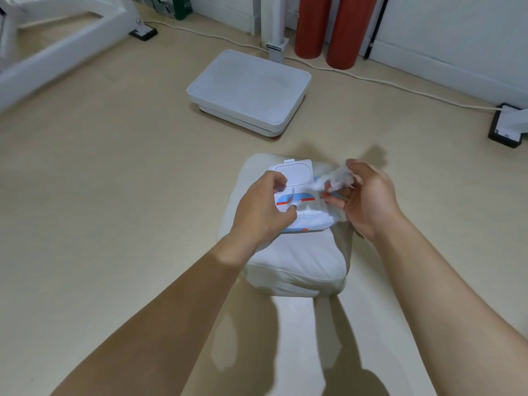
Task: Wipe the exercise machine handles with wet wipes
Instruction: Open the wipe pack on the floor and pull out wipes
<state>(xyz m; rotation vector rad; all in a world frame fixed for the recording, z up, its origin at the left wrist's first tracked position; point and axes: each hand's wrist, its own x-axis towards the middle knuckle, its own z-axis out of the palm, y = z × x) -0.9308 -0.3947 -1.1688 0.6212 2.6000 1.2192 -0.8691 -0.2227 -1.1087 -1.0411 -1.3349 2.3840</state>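
Observation:
A white pack of wet wipes (pixel 310 217) with blue and red print lies on a white cushion (pixel 300 261) on the floor, its flip lid (pixel 294 171) standing open. My left hand (pixel 261 210) rests on the pack's left side, fingers curled at the opening. My right hand (pixel 368 195) is just right of the pack and pinches a crumpled white wet wipe (pixel 338 177) that still trails toward the opening. No machine handles are in view.
A white machine frame (pixel 57 38) crosses the top left. A white platform (pixel 248 92) sits on the floor ahead, with a white post (pixel 275 30) and two red cylinders (pixel 328 27) behind it. A white cable (pixel 400 87) runs along the wall to a black foot (pixel 507 127).

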